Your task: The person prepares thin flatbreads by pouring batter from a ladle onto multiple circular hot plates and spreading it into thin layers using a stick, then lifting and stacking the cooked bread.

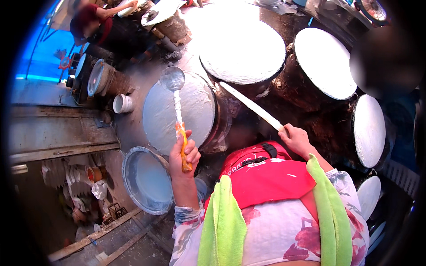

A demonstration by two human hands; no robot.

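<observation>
My left hand [184, 157] grips the orange handle of a batter-coated metal ladle [173, 79], its round head raised over a drum top [155, 115] covered in white batter. Below and left of that drum sits a bucket [148, 179] of white liquid. My right hand [293, 141] holds a long pale flat stick [248, 104] angled up and left, its far end near the gap between that drum and a brightly lit round white top [242, 48] behind it. Glare hides much of that rear top's surface.
More white-coated round tops [324, 62] [368, 131] curve around the right. A small white bucket [123, 103], a metal-edged counter [62, 131] and a lidded container [100, 80] are on the left. A co-worker in dark red [95, 24] bends at the upper left, an arm reaching toward another round top.
</observation>
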